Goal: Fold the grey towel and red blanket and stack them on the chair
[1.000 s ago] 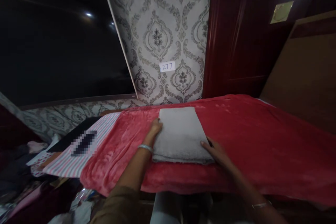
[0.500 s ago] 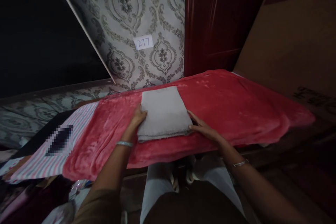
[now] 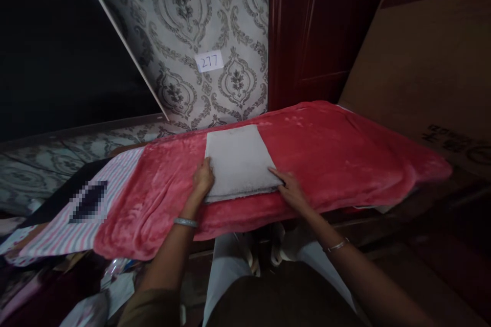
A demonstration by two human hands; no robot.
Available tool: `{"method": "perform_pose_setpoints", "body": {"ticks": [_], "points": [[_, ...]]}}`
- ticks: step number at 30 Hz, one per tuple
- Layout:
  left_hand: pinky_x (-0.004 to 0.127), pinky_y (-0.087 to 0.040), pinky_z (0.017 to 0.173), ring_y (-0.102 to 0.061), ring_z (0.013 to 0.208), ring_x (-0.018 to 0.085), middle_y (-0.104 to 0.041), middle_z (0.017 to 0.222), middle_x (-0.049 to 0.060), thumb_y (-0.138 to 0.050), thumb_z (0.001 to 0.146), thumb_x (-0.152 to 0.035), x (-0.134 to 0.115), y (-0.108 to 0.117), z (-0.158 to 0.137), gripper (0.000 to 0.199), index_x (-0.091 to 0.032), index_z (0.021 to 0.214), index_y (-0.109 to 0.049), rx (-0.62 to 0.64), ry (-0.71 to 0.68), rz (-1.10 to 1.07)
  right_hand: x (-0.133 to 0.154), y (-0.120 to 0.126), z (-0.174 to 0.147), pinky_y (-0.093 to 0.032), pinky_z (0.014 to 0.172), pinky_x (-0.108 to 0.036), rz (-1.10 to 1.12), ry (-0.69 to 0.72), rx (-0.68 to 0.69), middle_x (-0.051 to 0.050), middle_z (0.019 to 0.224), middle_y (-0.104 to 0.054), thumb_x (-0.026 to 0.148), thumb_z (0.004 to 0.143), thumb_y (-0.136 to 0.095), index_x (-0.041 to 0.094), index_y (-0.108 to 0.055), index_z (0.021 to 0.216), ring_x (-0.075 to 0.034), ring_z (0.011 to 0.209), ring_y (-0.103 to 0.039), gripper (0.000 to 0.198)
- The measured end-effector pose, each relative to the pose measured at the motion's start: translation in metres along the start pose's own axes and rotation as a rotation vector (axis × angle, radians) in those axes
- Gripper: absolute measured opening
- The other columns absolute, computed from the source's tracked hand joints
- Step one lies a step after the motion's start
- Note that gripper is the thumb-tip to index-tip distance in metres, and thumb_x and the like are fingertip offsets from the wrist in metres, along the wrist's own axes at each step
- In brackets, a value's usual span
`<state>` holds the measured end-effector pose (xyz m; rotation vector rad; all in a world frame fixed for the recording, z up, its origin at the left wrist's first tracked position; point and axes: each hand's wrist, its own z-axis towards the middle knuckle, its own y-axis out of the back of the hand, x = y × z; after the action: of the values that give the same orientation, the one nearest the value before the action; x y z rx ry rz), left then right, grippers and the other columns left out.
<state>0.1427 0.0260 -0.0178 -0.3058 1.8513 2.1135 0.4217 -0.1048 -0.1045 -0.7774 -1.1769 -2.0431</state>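
**Folded grey cloth [image 3: 241, 161] gripped from both sides**

Left hand [image 3: 203, 178]: curled around the cloth's left edge, toward the near corner. Right hand [image 3: 292, 191]: pinching the right edge by the near corner. Can't tell how far fingers go under.

Cloth sits flat on the red blanket [image 3: 345, 158], near its far edge, layers visible along the near fold. Striped fabric [image 3: 125, 171] sticks out past the blanket's left end. Behind: patterned wall [image 3: 180, 5] with a "277" card [image 3: 209, 61], dark screen [image 3: 57, 51] left, dark red panel [image 3: 299, 36] and cardboard box [image 3: 429, 61] right.
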Motion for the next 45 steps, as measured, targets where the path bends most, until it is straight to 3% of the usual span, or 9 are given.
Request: {"method": "perform_pose_setpoints", "body": {"ticks": [4,13,23,27,30,34,38,41,45], "points": [[0.043,-0.053,0.09,-0.068,0.105,0.031,-0.058,0.136,0.019,-0.042,0.097,-0.022,0.002,-0.002,-0.006,0.051,-0.02,0.148,-0.045,-0.014,0.001,0.049,0.001,0.001,-0.003,-0.045,0.107,-0.045,-0.036,0.058,0.009,-0.004,0.134,-0.066,0.011,0.071,-0.044,0.025,-0.064,0.136,-0.022,0.118,-0.061,0.069],[0.044,-0.05,0.102,-0.063,0.119,0.03,-0.066,0.129,0.018,-0.051,0.089,-0.02,0.036,-0.017,-0.014,0.048,-0.013,0.136,-0.055,-0.186,-0.073,-0.208,0.004,0.0,-0.006,-0.044,0.108,-0.049,-0.131,0.054,0.017,-0.005,0.134,-0.065,0.01,0.072,-0.044,0.026,-0.062,0.137,-0.024,0.119,-0.059,0.07],[0.033,-0.052,0.069,-0.066,0.071,0.021,-0.069,0.078,0.003,-0.051,0.087,-0.024,0.051,-0.018,-0.032,0.047,-0.014,0.131,-0.059,-0.172,-0.076,-0.452,0.004,0.003,-0.006,-0.046,0.106,-0.048,-0.165,0.071,0.042,-0.004,0.134,-0.065,0.012,0.074,-0.041,0.026,-0.06,0.14,-0.023,0.117,-0.06,0.069],[0.032,-0.053,0.072,-0.066,0.075,0.02,-0.071,0.084,0.004,-0.054,0.084,-0.023,0.055,-0.025,-0.03,0.04,-0.014,0.121,-0.065,-0.214,-0.046,-0.481,0.002,0.004,-0.006,-0.044,0.107,-0.051,-0.267,0.092,0.035,-0.009,0.138,-0.061,0.015,0.074,-0.044,0.023,-0.063,0.137,-0.027,0.125,-0.055,0.066],[0.032,-0.053,0.073,-0.067,0.077,0.02,-0.073,0.087,0.005,-0.056,0.083,-0.025,0.059,-0.028,-0.029,0.037,-0.015,0.117,-0.067,-0.211,-0.045,-0.48,0.021,-0.002,-0.003,-0.034,0.115,-0.055,-0.373,0.191,0.032,-0.015,0.156,-0.041,0.02,0.073,-0.052,0.016,-0.06,0.138,-0.033,0.143,-0.038,0.066],[0.035,-0.055,0.078,-0.07,0.084,0.022,-0.076,0.097,0.01,-0.058,0.085,-0.025,0.063,-0.026,-0.028,0.036,-0.014,0.118,-0.067,-0.172,-0.039,-0.432,0.076,-0.027,0.015,-0.021,0.122,-0.052,-0.414,0.361,0.237,-0.013,0.164,-0.027,0.028,0.086,-0.052,0.016,-0.041,0.153,-0.027,0.152,-0.02,0.069],[0.037,-0.056,0.083,-0.071,0.09,0.023,-0.076,0.102,0.01,-0.058,0.085,-0.024,0.066,-0.014,-0.02,0.038,-0.015,0.12,-0.067,-0.182,-0.069,-0.396,0.116,-0.057,0.036,-0.012,0.123,-0.057,-0.441,0.377,0.459,-0.01,0.166,-0.022,0.039,0.094,-0.052,0.021,-0.035,0.157,-0.028,0.154,-0.012,0.067],[0.041,-0.052,0.099,-0.067,0.111,0.024,-0.071,0.122,0.013,-0.049,0.092,-0.03,0.054,-0.004,-0.005,0.042,-0.015,0.13,-0.062,-0.198,-0.24,-0.37,0.12,-0.073,0.039,-0.005,0.122,-0.061,-0.409,0.415,0.608,-0.007,0.166,-0.023,0.047,0.095,-0.053,0.029,-0.035,0.156,-0.03,0.154,-0.011,0.066],[0.045,-0.03,0.121,-0.038,0.147,0.023,-0.045,0.157,0.011,-0.04,0.098,-0.04,0.016,-0.004,0.03,0.054,-0.02,0.148,-0.048,0.056,-0.539,-0.228,0.115,-0.08,0.032,-0.002,0.122,-0.062,-0.405,0.39,0.635,-0.007,0.166,-0.022,0.048,0.092,-0.059,0.032,-0.029,0.159,-0.03,0.154,-0.009,0.075]]}}
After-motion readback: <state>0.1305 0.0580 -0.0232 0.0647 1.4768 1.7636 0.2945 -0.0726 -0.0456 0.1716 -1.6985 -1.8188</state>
